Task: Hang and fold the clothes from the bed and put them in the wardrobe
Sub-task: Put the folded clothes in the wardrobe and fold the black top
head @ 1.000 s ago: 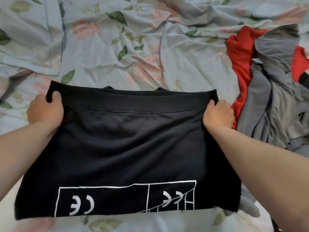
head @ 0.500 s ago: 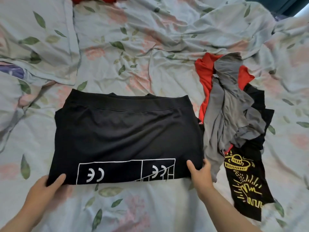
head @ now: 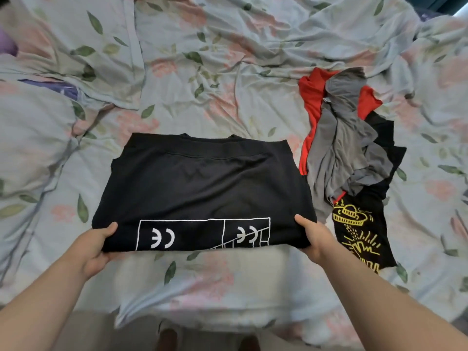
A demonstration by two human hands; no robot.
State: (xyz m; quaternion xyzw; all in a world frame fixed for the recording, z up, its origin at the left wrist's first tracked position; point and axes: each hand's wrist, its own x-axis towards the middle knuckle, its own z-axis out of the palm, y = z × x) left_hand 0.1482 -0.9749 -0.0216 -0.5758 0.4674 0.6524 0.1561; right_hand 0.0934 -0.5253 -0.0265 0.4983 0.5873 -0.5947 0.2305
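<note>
A black T-shirt (head: pixel 202 188) with a white line print lies folded on the bed, its near edge lifted slightly. My left hand (head: pixel 92 243) grips the near left corner, thumb on top and fingers underneath. At the near right corner my right hand (head: pixel 314 236) holds the shirt the same way. To the right lies a heap of unfolded clothes: a grey garment (head: pixel 342 143) on top, a red one (head: pixel 310 102) under it, and a black shirt with a yellow print (head: pixel 359 231).
The floral bedsheet (head: pixel 228 79) is rumpled all over. A pillow in the same fabric (head: pixel 33 138) lies at the left. The bed's near edge (head: pixel 202 317) runs across the bottom, with floor below it.
Both hands left the shirt's far edge after the fold, came back to the near corners and now grip them, thumbs on top. The camera pulled back.
</note>
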